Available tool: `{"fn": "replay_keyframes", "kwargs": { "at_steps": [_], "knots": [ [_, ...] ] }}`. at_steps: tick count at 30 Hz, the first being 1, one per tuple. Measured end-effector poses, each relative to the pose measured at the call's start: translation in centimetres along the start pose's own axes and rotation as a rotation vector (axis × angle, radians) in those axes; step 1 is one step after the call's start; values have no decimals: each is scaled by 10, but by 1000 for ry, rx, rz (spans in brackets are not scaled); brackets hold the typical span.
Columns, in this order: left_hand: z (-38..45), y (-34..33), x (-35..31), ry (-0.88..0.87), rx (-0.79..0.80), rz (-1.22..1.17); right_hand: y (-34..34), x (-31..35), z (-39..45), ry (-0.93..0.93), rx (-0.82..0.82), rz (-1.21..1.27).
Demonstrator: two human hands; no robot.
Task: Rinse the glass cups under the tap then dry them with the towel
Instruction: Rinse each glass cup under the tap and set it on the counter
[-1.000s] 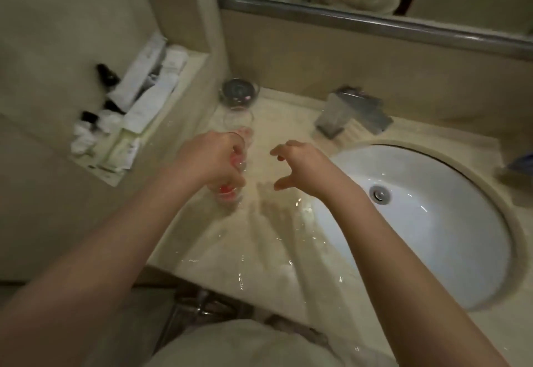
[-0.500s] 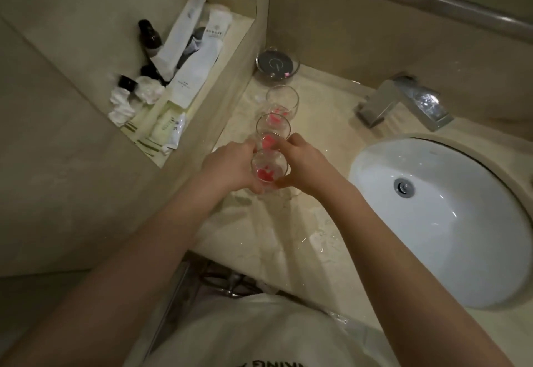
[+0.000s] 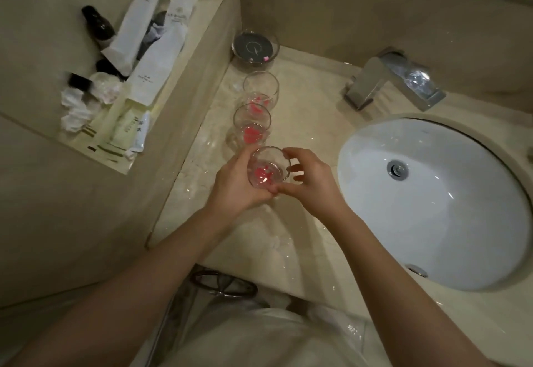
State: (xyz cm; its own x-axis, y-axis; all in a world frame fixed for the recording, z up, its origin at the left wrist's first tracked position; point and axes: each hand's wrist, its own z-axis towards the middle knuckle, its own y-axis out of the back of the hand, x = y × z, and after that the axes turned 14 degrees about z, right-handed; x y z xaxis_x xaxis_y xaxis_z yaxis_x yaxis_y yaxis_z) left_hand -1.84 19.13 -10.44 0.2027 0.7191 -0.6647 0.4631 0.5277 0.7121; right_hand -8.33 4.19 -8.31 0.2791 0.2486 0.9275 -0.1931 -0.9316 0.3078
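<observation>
Three clear glass cups with red marks at the bottom stand in a row on the wet marble counter (image 3: 302, 101). My left hand (image 3: 235, 182) grips the nearest cup (image 3: 266, 166) from its left side. My right hand (image 3: 310, 180) has curled fingers around the same cup's right side. Behind it stand the middle cup (image 3: 251, 124) and the far cup (image 3: 261, 88). The chrome tap (image 3: 395, 79) sits at the back right, above the white sink (image 3: 450, 222). No towel is in view.
A glass bowl with a dark disc (image 3: 255, 46) sits in the back corner. A recessed shelf (image 3: 173, 101) on the left holds toiletry tubes (image 3: 157, 55), dark bottles (image 3: 98, 23) and crumpled wrappers. A wire rack (image 3: 225, 284) shows below the counter edge.
My right hand came in from open air and closed on the nearest cup beside my left hand. The camera tilted down and left, showing all three cups.
</observation>
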Motion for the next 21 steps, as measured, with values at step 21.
{"fn": "replay_keyframes", "kwargs": {
  "at_steps": [21],
  "knots": [
    [77,-174,-167,-80,116,-199,231,-86,-12,-124,-206,174]
  ]
}}
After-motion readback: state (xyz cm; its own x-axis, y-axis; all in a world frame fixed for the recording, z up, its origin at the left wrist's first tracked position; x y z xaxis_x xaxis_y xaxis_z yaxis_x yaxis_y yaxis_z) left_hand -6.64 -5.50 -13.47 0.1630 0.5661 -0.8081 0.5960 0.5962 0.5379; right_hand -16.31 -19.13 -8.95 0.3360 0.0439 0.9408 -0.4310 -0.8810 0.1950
